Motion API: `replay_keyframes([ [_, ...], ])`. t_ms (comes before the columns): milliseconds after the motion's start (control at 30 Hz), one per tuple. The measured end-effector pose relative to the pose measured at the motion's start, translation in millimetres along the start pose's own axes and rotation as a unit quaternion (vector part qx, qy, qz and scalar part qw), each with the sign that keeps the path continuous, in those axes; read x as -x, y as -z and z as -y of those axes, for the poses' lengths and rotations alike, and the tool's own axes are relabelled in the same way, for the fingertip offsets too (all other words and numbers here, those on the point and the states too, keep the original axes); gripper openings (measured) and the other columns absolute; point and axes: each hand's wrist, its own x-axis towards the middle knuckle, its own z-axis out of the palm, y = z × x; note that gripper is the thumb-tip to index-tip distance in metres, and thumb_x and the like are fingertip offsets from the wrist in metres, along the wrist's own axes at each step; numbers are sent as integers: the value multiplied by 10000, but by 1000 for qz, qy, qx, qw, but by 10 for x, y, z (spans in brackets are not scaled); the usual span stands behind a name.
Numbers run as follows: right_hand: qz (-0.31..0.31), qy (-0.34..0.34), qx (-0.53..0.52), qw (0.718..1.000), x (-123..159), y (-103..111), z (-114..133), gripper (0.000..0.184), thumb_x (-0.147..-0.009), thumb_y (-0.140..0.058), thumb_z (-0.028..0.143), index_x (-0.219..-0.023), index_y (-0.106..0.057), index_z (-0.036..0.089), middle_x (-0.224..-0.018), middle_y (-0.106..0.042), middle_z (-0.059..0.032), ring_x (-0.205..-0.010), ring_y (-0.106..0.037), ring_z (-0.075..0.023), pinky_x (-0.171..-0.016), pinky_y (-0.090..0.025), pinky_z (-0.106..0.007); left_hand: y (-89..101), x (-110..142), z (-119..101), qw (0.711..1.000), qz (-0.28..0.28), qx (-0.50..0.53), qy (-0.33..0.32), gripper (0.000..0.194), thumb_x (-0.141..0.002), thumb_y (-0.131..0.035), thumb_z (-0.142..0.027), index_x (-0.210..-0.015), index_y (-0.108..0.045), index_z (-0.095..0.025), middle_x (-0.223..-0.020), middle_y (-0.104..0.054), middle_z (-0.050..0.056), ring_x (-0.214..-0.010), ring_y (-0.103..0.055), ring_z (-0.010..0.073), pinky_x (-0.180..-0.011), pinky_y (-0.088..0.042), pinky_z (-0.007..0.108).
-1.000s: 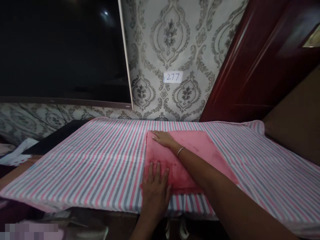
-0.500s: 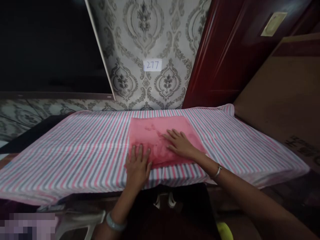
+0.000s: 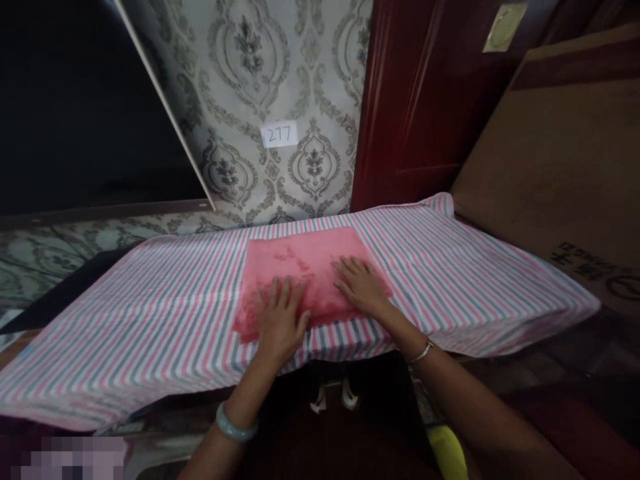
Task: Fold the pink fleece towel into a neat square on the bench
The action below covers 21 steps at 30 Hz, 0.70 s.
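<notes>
A folded pink cloth (image 3: 320, 250), roughly rectangular with a few wrinkled, darker patches, lies flat on a striped sheet (image 3: 170, 313). Near its lower left part rests my left hand (image 3: 283, 320), palm down with fingers spread. On the cloth's right side my right hand (image 3: 363, 287) also lies flat, its fingers stretched out. Neither hand grips anything. The near edge of the cloth is partly covered by both hands.
Behind the table is a patterned wall with a paper marked 277 (image 3: 279, 134). A dark screen (image 3: 90, 113) stands at the left back. A large cardboard box (image 3: 560, 160) is at the right, beside a dark red door (image 3: 400, 100).
My left hand has shifted inward onto the cloth from its left edge. My right hand has slid slightly toward the cloth's right side. The camera view has turned a little.
</notes>
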Motion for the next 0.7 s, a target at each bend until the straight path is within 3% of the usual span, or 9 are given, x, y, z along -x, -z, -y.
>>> replay_keyframes([
  [100,-41,-84,20,995,89,-72,-128,584,-1043,-381,490,-1581,-382,265,-1655,-311,-85,-1529,-232,-353,-1180,-266,-604,-144,-88,-175,998,32,21,-47,613,-961,-531,-461,-1550,-421,-336,-1657,-331,59,-1527,-227,433,-1170,-224,719],
  [267,-69,-103,3,992,244,-297,-248,577,-1038,-406,458,-1578,-398,255,-1682,-246,-48,-1524,-234,-352,-1116,-406,-494,-390,-39,-225,996,66,24,-56,652,-929,-604,-431,-1549,-425,-341,-1671,-294,66,-1527,-207,456,-1180,-195,728],
  [467,-101,-93,-2,991,247,-259,-253,533,-1032,-421,460,-1529,-472,275,-1654,-318,-65,-1519,-236,-372,-1152,-299,-622,-197,-88,-169,993,93,50,-50,586,-946,-585,-425,-1513,-485,-313,-1632,-378,89,-1500,-286,457,-1160,-257,723],
  [600,-158,-34,9,987,342,-288,-195,556,-1024,-443,465,-1540,-452,259,-1665,-286,-92,-1547,-155,-350,-1188,-191,-635,-28,-491,-216,981,119,113,-102,498,-1032,-400,-393,-1503,-489,-255,-1568,-479,107,-1467,-408,321,-1197,-320,584],
  [700,-147,8,10,989,413,-371,-147,568,-1017,-471,457,-1553,-430,274,-1659,-305,-83,-1540,-191,-333,-1200,-171,-617,-87,-1011,-349,955,177,148,-187,518,-1042,-364,-360,-1537,-430,-225,-1604,-425,113,-1500,-365,254,-1225,-301,506],
])
